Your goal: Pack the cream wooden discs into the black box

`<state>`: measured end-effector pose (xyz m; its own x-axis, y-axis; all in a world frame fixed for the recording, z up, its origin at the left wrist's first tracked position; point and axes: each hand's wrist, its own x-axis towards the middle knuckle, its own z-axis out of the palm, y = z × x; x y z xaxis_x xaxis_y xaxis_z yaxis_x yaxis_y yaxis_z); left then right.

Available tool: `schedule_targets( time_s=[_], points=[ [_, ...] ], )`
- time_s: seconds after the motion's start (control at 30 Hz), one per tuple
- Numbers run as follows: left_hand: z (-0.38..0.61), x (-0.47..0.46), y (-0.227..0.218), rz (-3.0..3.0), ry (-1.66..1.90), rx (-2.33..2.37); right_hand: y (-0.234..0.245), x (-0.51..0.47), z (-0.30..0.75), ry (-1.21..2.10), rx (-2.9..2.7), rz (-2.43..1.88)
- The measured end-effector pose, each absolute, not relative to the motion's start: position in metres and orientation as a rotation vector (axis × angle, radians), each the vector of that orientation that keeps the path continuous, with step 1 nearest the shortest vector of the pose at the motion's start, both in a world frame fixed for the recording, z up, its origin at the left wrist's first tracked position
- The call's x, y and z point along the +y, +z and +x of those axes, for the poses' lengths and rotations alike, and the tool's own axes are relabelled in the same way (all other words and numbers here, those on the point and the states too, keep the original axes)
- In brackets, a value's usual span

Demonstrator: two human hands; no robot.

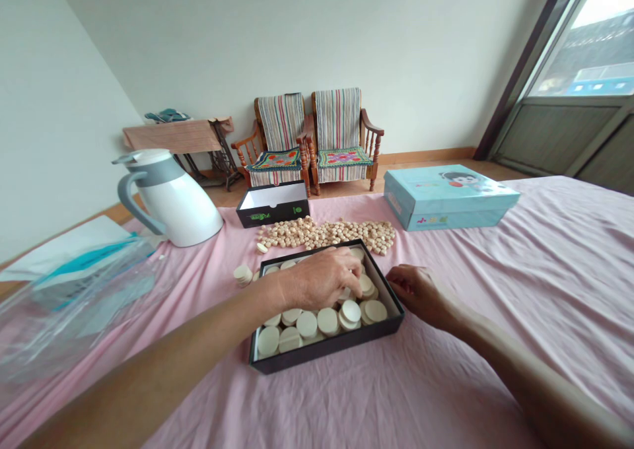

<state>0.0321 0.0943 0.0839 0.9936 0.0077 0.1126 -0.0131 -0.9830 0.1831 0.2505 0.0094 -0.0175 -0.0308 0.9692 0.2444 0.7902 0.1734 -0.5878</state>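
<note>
A shallow black box (324, 355) with a white inside lies at an angle in front of me, holding many flat, round, cream-coloured discs (327, 321), some in small stacks. My left hand (321, 277) reaches over the box, fingers bent down and closed among the discs on the right. Whatever is between its fingertips is hidden. Just outside the box's right wall rests my right hand (416, 294), fingers curled in close to that wall; I cannot make out anything in them. A short stack of discs (242, 275) stands left of the box.
Small beige, bead-like pieces (327, 233) lie spread behind the box. Beyond them are an open black box lid (272, 205) and a light blue box (450, 198). A white-grey jug (171, 198) and clear plastic bags (64, 310) occupy the left of the pink tablecloth (446, 383).
</note>
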Motion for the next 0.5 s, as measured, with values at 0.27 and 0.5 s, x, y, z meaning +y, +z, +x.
schedule_targets(
  time_s=[0.27, 0.5],
  points=[
    [0.0353, 0.0947, 0.0811, 2.910, 0.199, -0.010, -0.0150, 0.0079, 0.2506, 0.397, -1.873, -1.647],
    [0.0346, 0.0932, 0.0819, 2.873, 0.226, 0.012, -0.0097, 0.0070, 0.2476, 0.382, -1.863, -1.631]
  ],
)
